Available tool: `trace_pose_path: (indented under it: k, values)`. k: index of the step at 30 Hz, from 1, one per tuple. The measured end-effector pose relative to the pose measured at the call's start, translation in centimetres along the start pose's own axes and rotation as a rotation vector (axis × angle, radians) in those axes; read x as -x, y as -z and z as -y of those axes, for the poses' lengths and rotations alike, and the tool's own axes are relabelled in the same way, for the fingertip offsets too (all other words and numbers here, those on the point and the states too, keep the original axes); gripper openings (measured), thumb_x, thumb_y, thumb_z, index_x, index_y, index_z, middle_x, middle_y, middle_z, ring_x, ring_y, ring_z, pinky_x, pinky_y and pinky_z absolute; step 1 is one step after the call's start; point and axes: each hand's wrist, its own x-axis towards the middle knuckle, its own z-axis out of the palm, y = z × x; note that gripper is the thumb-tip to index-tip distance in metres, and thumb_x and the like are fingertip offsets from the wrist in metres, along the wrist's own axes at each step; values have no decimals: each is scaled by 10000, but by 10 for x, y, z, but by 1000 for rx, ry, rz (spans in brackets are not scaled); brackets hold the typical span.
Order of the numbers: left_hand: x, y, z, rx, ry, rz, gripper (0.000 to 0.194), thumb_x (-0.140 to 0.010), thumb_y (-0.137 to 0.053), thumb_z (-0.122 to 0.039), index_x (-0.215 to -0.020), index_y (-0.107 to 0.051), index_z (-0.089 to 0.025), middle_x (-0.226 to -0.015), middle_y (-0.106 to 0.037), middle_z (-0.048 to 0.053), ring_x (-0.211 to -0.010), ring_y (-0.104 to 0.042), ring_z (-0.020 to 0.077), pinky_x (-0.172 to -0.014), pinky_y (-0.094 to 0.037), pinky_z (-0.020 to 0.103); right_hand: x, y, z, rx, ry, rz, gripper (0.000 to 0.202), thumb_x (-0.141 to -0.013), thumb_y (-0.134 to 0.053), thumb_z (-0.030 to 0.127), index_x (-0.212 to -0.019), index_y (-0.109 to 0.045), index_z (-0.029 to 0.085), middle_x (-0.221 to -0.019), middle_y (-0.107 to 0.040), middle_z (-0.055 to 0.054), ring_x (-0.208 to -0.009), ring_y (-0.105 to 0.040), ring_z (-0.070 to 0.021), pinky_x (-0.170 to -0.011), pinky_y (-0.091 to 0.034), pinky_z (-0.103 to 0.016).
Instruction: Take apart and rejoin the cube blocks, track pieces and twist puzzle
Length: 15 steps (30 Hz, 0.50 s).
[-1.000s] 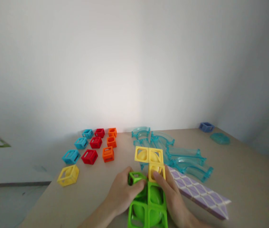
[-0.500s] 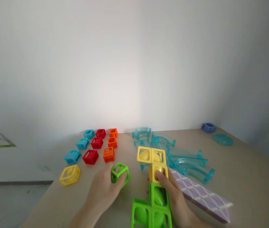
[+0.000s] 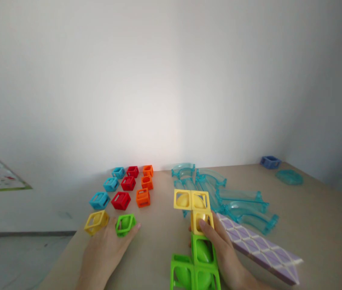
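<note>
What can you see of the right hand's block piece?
The block piece shows three yellow and three green open-framed cubes, plastic-looking, with rounded inner surfaces. A yellow pair is uppermost, a green pair lowest; one of each colour links them. The right hand grips its right side, thumb on the lower yellow cube. Its bottom is cut off.

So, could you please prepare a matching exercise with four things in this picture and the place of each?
Things:
1. Single green open-framed plastic cube
2. Joined yellow and green plastic cubes
3. Long purple bar with white lattice lines
4. Dark blue open-framed plastic block

Places:
A. Far right corner of the table
B. Directly right of the right hand
C. Close to the left hand
D. In the right hand's grip

Pairs: 1-C, 2-D, 3-B, 4-A
</note>
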Motion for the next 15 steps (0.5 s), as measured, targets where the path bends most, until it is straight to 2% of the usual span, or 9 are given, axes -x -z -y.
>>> trace_pose_path:
  k: [3, 7, 11, 13, 15]
  values:
    - [0, 0, 1, 15, 19, 14, 654, -791, -345, -768, -972, -581, -185, -846, -701, 153, -863, -677, 367, -713, -470, 391, 0, 1, -1, -43, -85, 44, 387, -818, -655, 524, -1075, -596, 240, -793, -689, -17, -1040, -639, -285, -667, -534, -291]
    - [-5, -3, 3, 26, 25, 3, 640, -802, -343, -748, -1005, -586, -191, -870, -704, 150, -891, -674, 365, -733, -469, 393, 1, 2, -4, -55, -103, 55, 392, -826, -647, 523, -1089, -576, 241, -793, -669, -16, -1066, -622, -284, -624, -513, -265]
    - [-7, -3, 5, 41, 29, -30, 587, -800, -370, -733, -965, -569, -207, -829, -691, 124, -851, -672, 346, -699, -467, 378, -1, 3, -6, -58, -110, 78, 414, -832, -639, 530, -1117, -560, 240, -801, -658, -12, -939, -658, -259, -578, -495, -253]
    - [-4, 0, 7, 59, 67, -155, 557, -788, -411, -722, -952, -537, -205, -835, -673, 115, -822, -664, 331, -667, -466, 367, -2, 3, -7, -57, -118, 86, 429, -833, -637, 531, -1140, -551, 243, -810, -660, -10, -818, -669, -231, -560, -491, -256]
    - [1, 5, 5, 117, 58, -376, 490, -803, -449, -665, -948, -510, -200, -847, -648, 102, -792, -648, 296, -657, -466, 351, -1, 3, -7, -60, -130, 97, 437, -837, -631, 528, -1158, -546, 243, -785, -656, -4, -704, -657, -204, -549, -489, -263]
